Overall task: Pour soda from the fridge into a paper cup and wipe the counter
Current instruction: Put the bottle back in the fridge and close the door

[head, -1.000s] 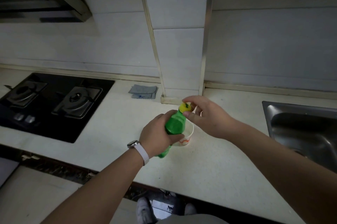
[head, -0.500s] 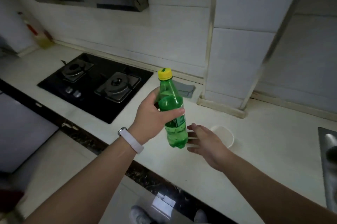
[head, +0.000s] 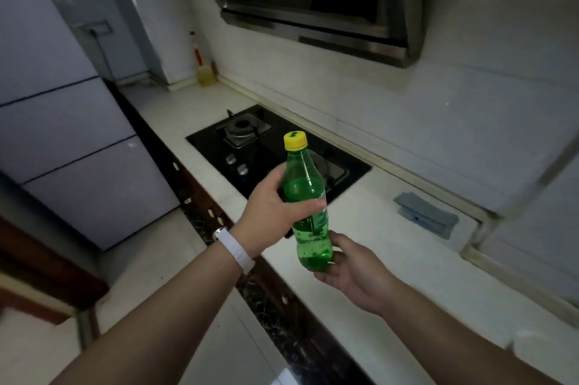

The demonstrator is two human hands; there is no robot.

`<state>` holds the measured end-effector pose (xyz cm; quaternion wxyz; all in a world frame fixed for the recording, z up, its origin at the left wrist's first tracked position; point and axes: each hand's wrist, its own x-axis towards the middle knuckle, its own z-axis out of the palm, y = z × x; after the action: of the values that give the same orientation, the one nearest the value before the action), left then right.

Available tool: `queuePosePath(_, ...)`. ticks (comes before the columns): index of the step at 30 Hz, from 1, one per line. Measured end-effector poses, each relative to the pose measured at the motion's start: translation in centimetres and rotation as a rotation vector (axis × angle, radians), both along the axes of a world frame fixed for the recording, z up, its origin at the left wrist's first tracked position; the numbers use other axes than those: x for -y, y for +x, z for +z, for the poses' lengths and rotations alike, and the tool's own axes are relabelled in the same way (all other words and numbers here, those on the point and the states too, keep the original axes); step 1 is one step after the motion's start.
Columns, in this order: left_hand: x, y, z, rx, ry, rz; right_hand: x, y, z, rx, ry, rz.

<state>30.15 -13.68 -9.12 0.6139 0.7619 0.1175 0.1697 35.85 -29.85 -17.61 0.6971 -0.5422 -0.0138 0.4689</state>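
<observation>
- The green soda bottle (head: pixel 308 203) is gripped around its middle by the left hand (head: pixel 275 215), the thumb being wrapped across the front of the label and the fingers curled behind.
- The bottom of the bottle is cupped by the right hand (head: pixel 354 275); its fingers are loosely spread beneath and beside the base, and contact is made at the fingertips.
- The bottle is held upright, slightly tilted, in the air above the front edge of the white counter (head: pixel 391 259).
- The yellow cap (head: pixel 294 141) is seated on the bottle's neck.
- Green liquid is seen in the lower part of the bottle, the upper part being clear.
- A white wristband (head: pixel 235 249) is worn on the left wrist.
- A black gas hob (head: pixel 275 152) is set into the counter behind the bottle; one burner is seen clearly, and a second is partly hidden by the bottle.
- A folded grey cloth (head: pixel 426 218) is laid on the counter to the right, near the tiled wall and well apart from the hands.
- A range hood (head: pixel 313 8) is mounted above the hob.
- A pale fridge (head: pixel 62 134) is seen to the left, past the end of the counter.
- A bottle of yellow liquid (head: pixel 205 65) is stood in the far corner of the counter.
- A pale rounded shape at the lower right edge is too blurred to be identified.
</observation>
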Motion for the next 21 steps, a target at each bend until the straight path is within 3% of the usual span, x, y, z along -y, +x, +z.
queuePosePath(10,-20.2,-8.1,1.5,0.067,-0.039,0.256,-22.6,-3.8,2.8,0.032,0.024,0.199)
queuePosePath(21,-32.5,-16.4,1.0,0.132,-0.153,0.543,-38.4,-8.9,3.4,0.041,0.015,0.42)
